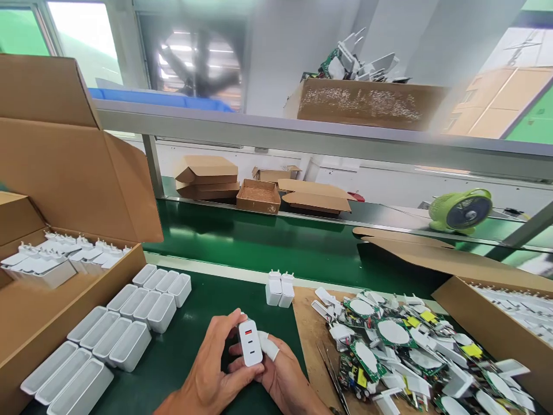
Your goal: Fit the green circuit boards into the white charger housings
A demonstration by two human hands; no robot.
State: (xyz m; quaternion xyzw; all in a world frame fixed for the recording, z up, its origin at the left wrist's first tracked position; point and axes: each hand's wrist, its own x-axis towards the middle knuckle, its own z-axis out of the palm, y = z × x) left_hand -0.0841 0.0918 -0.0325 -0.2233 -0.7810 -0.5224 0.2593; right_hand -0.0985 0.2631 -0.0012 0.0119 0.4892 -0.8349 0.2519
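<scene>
Left hand: Our left hand [211, 372] sits at the 6 o'clock edge of the view. Its fingers are curled closed round the left side of the white charger [249, 343], thumb tip at its top corner.
Right hand: Our right hand [287, 380] cups the charger from the 3 o'clock side, fingers folded in behind it. A white-wrapped fingertip [271, 347] shows just beside its right edge.
Charger: It is held upright between both hands above the green mat [203, 300], port face toward us, one orange port over two slim ones.
Nine to ten o'clock: Rows of empty white shells [129, 323] lie touching one another, the nearest corner near the left hand. A strip of open mat runs between.
Far left: The open cardboard box [64, 173] walls off that side, its front edge just beside the shells, with white plug units [52, 262] packed inside.
Twelve o'clock: Two white adapters [280, 289] stand together at the mat's far edge, well apart from the hands. Beyond them we see the open green belt [259, 242].
Two to four o'clock: The cardboard sheet [305, 334] begins just beside the right hand, carrying tweezers [332, 374] and a heap of circuit boards [401, 346].
Far right: A second box [496, 340] closes the 3 o'clock edge.
</scene>
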